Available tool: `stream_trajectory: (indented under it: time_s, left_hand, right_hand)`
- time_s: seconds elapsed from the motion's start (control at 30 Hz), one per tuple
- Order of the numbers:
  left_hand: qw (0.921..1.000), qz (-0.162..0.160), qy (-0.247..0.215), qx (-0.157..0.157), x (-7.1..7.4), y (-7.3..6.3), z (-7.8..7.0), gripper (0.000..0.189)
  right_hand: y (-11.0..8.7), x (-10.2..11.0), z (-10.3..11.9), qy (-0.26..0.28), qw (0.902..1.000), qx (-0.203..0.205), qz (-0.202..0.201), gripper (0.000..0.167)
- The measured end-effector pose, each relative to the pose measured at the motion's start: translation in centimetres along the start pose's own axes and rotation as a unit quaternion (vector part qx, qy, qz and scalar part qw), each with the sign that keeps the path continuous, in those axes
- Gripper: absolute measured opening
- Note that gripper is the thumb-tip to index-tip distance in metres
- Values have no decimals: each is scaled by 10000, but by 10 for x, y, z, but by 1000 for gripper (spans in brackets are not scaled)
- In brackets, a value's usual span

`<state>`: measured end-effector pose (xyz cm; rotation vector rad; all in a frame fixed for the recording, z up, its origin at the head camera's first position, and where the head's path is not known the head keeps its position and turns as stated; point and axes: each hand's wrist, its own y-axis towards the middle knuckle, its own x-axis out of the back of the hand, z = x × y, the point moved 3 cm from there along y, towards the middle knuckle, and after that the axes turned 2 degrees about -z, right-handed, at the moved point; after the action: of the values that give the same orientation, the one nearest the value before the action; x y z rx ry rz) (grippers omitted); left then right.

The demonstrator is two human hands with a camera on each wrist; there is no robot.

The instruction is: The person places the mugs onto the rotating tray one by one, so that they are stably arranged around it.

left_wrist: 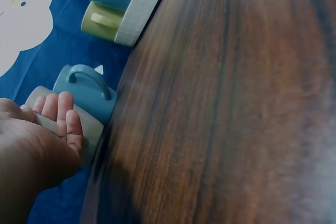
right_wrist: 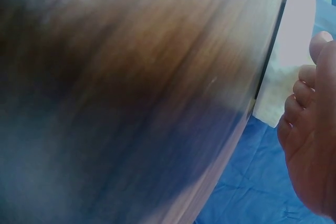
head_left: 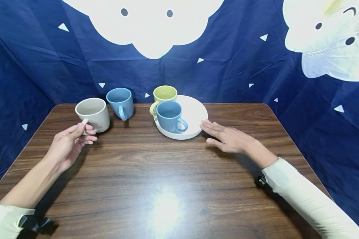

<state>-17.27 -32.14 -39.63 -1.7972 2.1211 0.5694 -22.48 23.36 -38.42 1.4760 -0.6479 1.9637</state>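
At the left of the table a grey-beige mug [head_left: 99,117] stands upright, and my left hand [head_left: 69,141] pinches its handle between thumb and fingers. The left wrist view shows this mug [left_wrist: 90,135] partly behind the hand. A blue mug [head_left: 119,101] is just right of it, handle toward me. On a white round plate [head_left: 195,114] with a raised rim stand a second blue mug [head_left: 168,120] and a yellow-green mug [head_left: 165,93], partly hidden behind it. My right hand [head_left: 225,136] has straight fingers, the tips at the plate's right rim; whether they touch it is unclear.
The mugs and plate are near the back edge of the brown wood-grain table [head_left: 125,186]. Right behind that edge hangs a dark blue cloth [head_left: 233,79] with white cloud shapes, which also runs along both sides.
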Motion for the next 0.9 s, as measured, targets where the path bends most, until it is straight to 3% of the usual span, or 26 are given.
stream_trajectory:
  time_s: [0.9]
  left_hand:
    - [9996, 252, 123, -22, -7, -23, 10, 39]
  right_hand:
    - [2, -3, 13, -90, 9992, 394, -2, 65]
